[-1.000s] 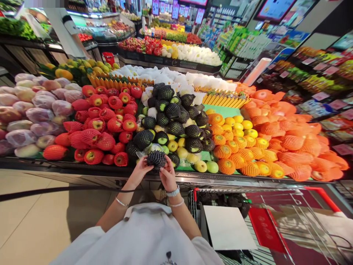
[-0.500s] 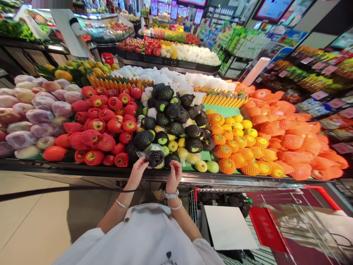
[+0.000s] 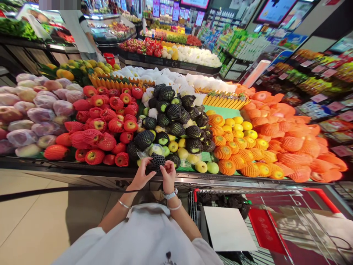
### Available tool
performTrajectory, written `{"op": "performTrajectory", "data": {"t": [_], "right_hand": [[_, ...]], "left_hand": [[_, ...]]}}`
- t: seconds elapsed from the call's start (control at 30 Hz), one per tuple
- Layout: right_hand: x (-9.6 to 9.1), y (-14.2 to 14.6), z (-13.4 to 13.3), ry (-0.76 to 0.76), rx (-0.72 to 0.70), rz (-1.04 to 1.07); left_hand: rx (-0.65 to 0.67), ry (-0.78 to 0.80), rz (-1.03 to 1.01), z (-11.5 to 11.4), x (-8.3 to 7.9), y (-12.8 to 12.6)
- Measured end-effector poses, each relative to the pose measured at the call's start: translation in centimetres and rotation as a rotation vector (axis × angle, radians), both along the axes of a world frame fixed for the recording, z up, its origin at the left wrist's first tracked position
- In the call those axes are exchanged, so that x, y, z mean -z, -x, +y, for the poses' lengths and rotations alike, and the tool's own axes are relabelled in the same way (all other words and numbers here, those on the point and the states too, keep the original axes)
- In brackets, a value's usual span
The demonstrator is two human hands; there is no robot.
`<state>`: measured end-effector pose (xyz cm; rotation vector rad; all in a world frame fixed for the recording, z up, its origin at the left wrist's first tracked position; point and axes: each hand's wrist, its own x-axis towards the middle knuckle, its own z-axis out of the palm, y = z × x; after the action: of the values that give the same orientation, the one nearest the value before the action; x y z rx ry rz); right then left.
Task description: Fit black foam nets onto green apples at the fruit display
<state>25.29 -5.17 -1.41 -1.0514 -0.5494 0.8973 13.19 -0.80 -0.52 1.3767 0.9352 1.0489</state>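
A black foam net sleeve (image 3: 156, 162) is held between my two hands, at the front edge of the pile of black-netted fruit (image 3: 173, 114). My left hand (image 3: 142, 174) pinches its left side, thumb below and fingers above. On its right side, my right hand (image 3: 168, 175) grips the netting between thumb and fingers. I cannot tell whether a fruit is inside the sleeve. Just behind it lies a pale green fruit in clear plastic wrap (image 3: 156, 149), partly covered by the sleeve.
Red-netted apples (image 3: 96, 125) and wrapped peach-like fruit (image 3: 41, 114) lie to the left. Orange-netted fruit (image 3: 231, 160) fills the right side. A shopping cart (image 3: 321, 200) with a white board (image 3: 228, 228) stands at lower right. A person (image 3: 78, 33) stands at far left.
My right hand has moved left and closed on the black foam net sleeve. The sleeve has shifted slightly right, uncovering more of the plastic-wrapped fruit behind it.
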Motion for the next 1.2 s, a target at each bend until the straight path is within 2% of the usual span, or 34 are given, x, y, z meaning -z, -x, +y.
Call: {"op": "performTrajectory", "data": {"t": [0.1,0.17,0.4,0.47,0.57,0.63,0.73,0.9,0.97,1.07,1.2], "right_hand": [[-0.3,0.1,-0.3,-0.024,0.048,-0.029],[-0.4,0.0,-0.5,-0.032,0.035,-0.042],[-0.3,-1.1,-0.8,-0.052,-0.202,-0.022],[-0.3,-1.5,-0.7,-0.055,-0.215,-0.027],[-0.3,-1.7,-0.7,-0.07,-0.226,-0.019],[-0.3,-1.7,-0.7,-0.095,-0.26,0.021],[-0.3,-1.6,-0.6,-0.127,-0.281,0.101],[0.5,-1.7,-0.2,-0.102,-0.206,0.068],[1.1,-1.7,-0.1,-0.081,-0.157,0.001],[1.7,-1.8,-0.4,-0.059,-0.136,-0.159],[1.8,-2.1,-0.7,-0.03,-0.301,-0.432]], "left_hand": [[-0.033,-0.048,0.125,0.0,-0.2,-0.3],[-0.039,-0.066,0.139,0.1,-0.2,-0.3],[-0.074,-0.002,0.102,0.8,0.3,0.0],[0.022,0.048,0.102,1.2,0.6,0.1],[0.231,0.165,0.041,1.5,1.4,0.1],[0.274,0.208,0.006,1.4,1.9,0.0],[0.229,0.172,0.059,0.9,1.8,-0.3],[0.083,-0.1,0.198,-0.2,0.0,-0.6],[0.074,-0.106,0.184,-0.6,-0.2,-0.7],[0.056,-0.057,0.161,-0.9,0.6,-0.8],[-0.031,-0.116,0.172,-0.6,1.7,-0.7]]}}
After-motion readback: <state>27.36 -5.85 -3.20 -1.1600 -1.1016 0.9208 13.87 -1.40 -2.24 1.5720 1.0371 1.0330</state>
